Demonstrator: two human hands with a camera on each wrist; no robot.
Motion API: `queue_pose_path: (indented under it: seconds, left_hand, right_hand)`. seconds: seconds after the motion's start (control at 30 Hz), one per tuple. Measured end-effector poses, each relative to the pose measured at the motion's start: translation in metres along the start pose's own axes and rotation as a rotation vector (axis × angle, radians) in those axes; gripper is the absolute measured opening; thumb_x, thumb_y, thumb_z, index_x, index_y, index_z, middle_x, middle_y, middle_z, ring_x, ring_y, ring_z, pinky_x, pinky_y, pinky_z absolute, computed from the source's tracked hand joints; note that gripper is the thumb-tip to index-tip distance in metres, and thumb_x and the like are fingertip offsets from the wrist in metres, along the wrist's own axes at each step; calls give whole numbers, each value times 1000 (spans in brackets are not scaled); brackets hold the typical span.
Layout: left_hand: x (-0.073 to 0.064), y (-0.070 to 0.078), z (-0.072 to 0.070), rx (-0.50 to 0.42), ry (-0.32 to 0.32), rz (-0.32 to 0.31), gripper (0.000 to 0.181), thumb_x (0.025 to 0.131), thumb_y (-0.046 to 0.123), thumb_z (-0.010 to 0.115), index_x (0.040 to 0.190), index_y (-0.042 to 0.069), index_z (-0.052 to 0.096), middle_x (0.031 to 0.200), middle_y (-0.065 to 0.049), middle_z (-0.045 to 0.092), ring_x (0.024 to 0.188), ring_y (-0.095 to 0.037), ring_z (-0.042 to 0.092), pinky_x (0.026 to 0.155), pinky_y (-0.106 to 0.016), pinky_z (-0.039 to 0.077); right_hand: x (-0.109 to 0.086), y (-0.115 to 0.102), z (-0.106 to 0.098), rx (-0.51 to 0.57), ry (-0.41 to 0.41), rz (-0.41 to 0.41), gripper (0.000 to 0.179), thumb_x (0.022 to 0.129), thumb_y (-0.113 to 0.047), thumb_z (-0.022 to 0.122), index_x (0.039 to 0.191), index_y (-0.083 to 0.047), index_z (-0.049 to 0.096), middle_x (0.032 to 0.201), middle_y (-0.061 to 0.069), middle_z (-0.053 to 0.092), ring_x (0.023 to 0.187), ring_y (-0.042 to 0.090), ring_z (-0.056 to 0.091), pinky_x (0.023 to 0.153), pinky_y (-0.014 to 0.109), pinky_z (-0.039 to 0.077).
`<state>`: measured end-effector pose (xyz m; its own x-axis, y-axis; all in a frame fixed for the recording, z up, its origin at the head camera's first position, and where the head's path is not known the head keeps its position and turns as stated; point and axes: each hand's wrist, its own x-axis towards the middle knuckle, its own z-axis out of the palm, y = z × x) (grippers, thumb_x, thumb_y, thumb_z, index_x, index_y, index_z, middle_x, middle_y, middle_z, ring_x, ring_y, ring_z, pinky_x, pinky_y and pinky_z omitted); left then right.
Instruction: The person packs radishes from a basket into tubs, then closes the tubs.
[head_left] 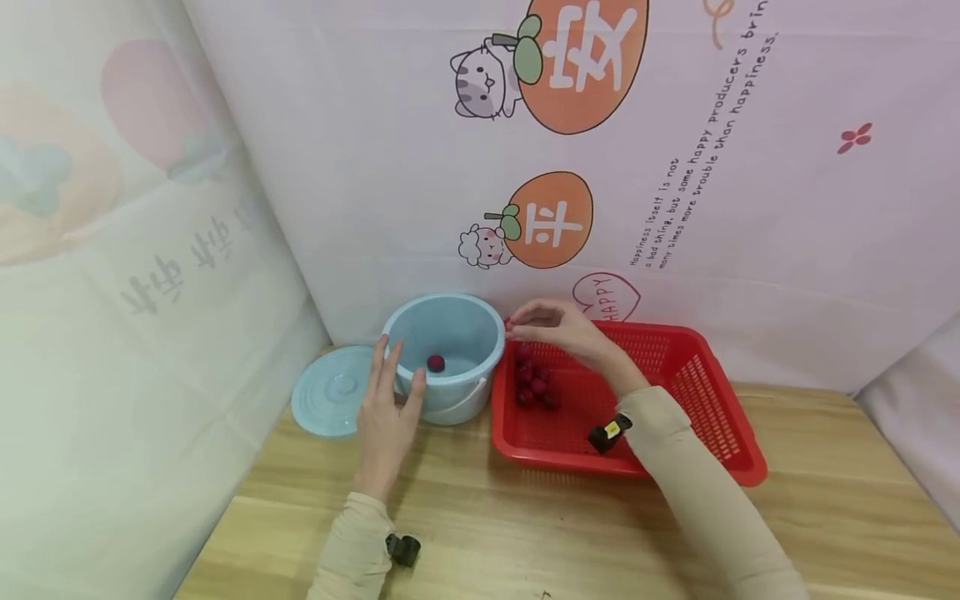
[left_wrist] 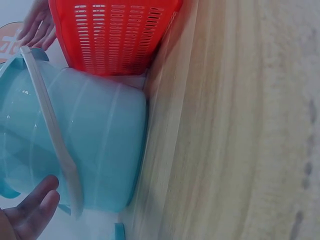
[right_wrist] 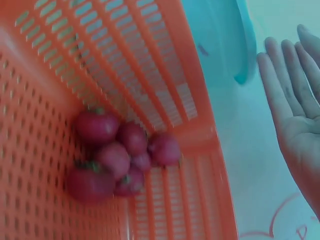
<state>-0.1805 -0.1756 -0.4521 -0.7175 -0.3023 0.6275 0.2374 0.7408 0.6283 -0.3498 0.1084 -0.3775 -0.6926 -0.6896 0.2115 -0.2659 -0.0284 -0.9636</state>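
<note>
A light blue bucket [head_left: 461, 400] with a white handle [left_wrist: 54, 125] stands upright, and one dark red round fruit [head_left: 436, 363] lies inside it. My left hand [head_left: 387, 425] is at the bucket's near left side with fingers spread; whether it touches the rim I cannot tell. My right hand [head_left: 558, 329] hovers over the left edge of a red plastic basket [head_left: 577, 458], close to the bucket's rim. In the right wrist view its palm and extended fingers [right_wrist: 276, 85] show nothing held. Several dark red fruits [right_wrist: 112, 160] with green stem ends cluster in the basket's corner.
A light blue lid [head_left: 330, 392] lies to the left of the bucket, partly behind my left hand. Bucket and basket stand side by side on a wooden table [head_left: 480, 533], against a printed white cloth [head_left: 375, 167]. Another cloth [head_left: 150, 375] hangs along the left.
</note>
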Motion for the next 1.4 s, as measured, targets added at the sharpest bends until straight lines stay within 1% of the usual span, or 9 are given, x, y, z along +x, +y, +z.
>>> queue_pose_path:
  seconds: [0.13, 0.27, 0.4, 0.57, 0.67, 0.77, 0.93, 1.13, 1.4]
  left_hand:
    - [2, 0, 0, 0, -4, -1, 61, 106, 45, 60, 161, 22, 47, 171, 6, 33, 64, -13, 59, 56, -33, 48]
    - [2, 0, 1, 8, -5, 8, 61, 106, 45, 60, 161, 20, 47, 171, 5, 33, 64, -12, 60, 56, -32, 48]
    - [3, 0, 2, 19, 5, 24, 61, 106, 44, 60, 161, 20, 48, 171, 4, 34, 61, -12, 58, 52, -32, 46]
    - [6, 0, 2, 26, 13, 34, 61, 106, 44, 61, 161, 21, 47, 171, 2, 35, 60, -13, 55, 51, -32, 43]
    - [5, 0, 2, 23, 13, 37, 61, 106, 43, 61, 161, 20, 48, 170, 1, 36, 61, -13, 57, 52, -32, 45]
    - [3, 0, 3, 20, 12, 37, 61, 106, 43, 61, 160, 18, 49, 170, 1, 36, 61, -13, 57, 52, -32, 45]
    - [3, 1, 4, 27, -1, 21, 61, 106, 46, 60, 160, 19, 48, 171, 5, 34, 61, -13, 56, 51, -32, 44]
    - [4, 0, 3, 39, 17, 21, 60, 107, 45, 59, 161, 22, 47, 171, 5, 34, 60, -13, 56, 49, -31, 43]
    - [2, 0, 2, 32, 35, 35, 60, 106, 42, 61, 159, 18, 50, 170, 1, 37, 62, -14, 61, 51, -32, 45]
  right_hand:
    - [-6, 1, -16, -6, 15, 0, 28, 99, -11, 76, 123, 1, 69, 118, 18, 74, 119, 47, 66, 104, 63, 48]
    - [-15, 0, -32, -47, 58, 24, 29, 99, -14, 76, 124, 0, 69, 117, 18, 74, 116, 43, 69, 104, 59, 50]
    - [-21, 3, -47, -105, 96, 50, 30, 99, -18, 77, 123, -1, 70, 116, 18, 74, 113, 38, 71, 101, 51, 55]
    - [-26, 9, -59, -202, 86, 60, 29, 99, -19, 78, 122, -4, 71, 116, 15, 74, 111, 33, 72, 97, 41, 58]
    - [-28, 14, -59, -356, 26, 61, 26, 97, -21, 79, 119, -8, 74, 113, 7, 76, 109, 26, 72, 96, 38, 57]
    - [-28, 19, -54, -530, -76, 57, 24, 96, -22, 81, 117, -9, 76, 110, 1, 77, 106, 20, 72, 96, 38, 57]
    - [-26, 24, -42, -699, -230, 97, 23, 95, -20, 81, 114, -7, 77, 104, -3, 77, 99, 16, 72, 93, 41, 59]
    - [-22, 28, -32, -734, -333, 151, 19, 94, -18, 83, 109, -8, 78, 98, -4, 77, 94, 14, 72, 85, 34, 60]
    - [-21, 31, -24, -801, -401, 257, 15, 93, -18, 83, 102, -8, 77, 97, -3, 75, 90, 13, 67, 83, 32, 58]
